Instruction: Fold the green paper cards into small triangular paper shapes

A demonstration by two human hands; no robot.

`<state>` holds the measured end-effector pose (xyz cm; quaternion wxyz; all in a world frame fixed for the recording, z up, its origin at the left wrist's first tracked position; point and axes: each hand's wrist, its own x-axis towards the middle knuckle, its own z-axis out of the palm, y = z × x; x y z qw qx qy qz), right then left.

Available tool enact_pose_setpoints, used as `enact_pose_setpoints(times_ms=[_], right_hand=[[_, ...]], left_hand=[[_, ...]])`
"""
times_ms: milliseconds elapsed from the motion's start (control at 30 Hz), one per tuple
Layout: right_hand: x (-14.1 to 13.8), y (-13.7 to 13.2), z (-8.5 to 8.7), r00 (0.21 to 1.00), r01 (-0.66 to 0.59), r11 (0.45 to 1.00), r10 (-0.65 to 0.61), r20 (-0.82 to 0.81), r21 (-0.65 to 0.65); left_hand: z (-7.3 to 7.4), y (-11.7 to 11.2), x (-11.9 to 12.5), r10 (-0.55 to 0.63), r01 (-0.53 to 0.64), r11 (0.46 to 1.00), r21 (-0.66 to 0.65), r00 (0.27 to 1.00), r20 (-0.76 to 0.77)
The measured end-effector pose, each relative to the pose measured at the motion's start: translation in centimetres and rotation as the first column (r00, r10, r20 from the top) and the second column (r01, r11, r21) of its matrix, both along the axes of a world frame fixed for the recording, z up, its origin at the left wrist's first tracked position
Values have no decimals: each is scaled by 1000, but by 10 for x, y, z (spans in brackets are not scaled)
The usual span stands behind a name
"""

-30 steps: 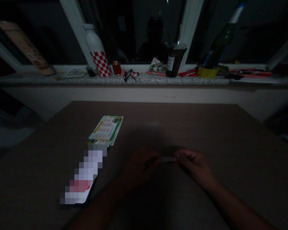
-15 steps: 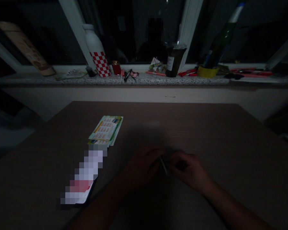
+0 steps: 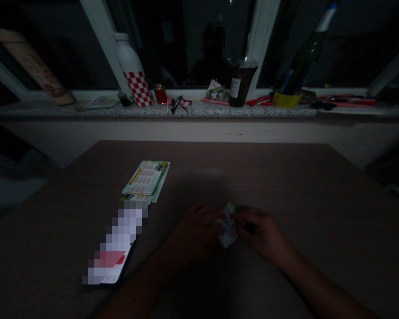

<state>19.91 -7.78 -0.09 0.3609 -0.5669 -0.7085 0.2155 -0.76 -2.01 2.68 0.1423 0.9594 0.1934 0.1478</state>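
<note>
Creased paper piece (image 3: 228, 239), whitish with a green-yellow tip at its 12 o'clock end, sits between both hands; clock directions taken from it. Left hand (image 3: 197, 230) at 9 o'clock, fingers closed on the paper's near-left side. Right hand (image 3: 264, 234) at 3 o'clock, thumb and fingertips drawn narrow, pinching its right edge. Dark shadow here; can't tell whether paper touches the table (image 3: 286, 177) or is lifted slightly. Phone (image 3: 115, 274) between 8 and 9 o'clock, lying on table, lit screen, mostly pixelated. Printed cards (image 3: 146, 179) at 10 o'clock, stacked unevenly just beyond phone's far end, calendar-like grid on top one. Past table's far edge, speckled windowsill (image 3: 199, 113). On it: tan cylinder (image 3: 36, 66) at 10 o'clock, leaning; red-checked white bottle (image 3: 138, 84) at 11, small red jar (image 3: 160, 94) just right of it; dark cup (image 3: 242, 84) with white label at 12; yellow ring (image 3: 287, 100) at 1, around the base of green bottle (image 3: 306, 57), tilted. Dark window (image 3: 176, 44) behind, faint reflections.
</note>
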Motion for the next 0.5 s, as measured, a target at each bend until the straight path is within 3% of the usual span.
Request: enact_pose_setpoints(times_ms=[267,500], right_hand=[[4,1,0,975,-37,999,33,220,17],[4,0,-2,977,-134,988,119,178,74]], left_hand=[[4,1,-2,-4,-5,992,-122,997,-75],[12,1,-5,-4,-6,987,-160,998,-61]])
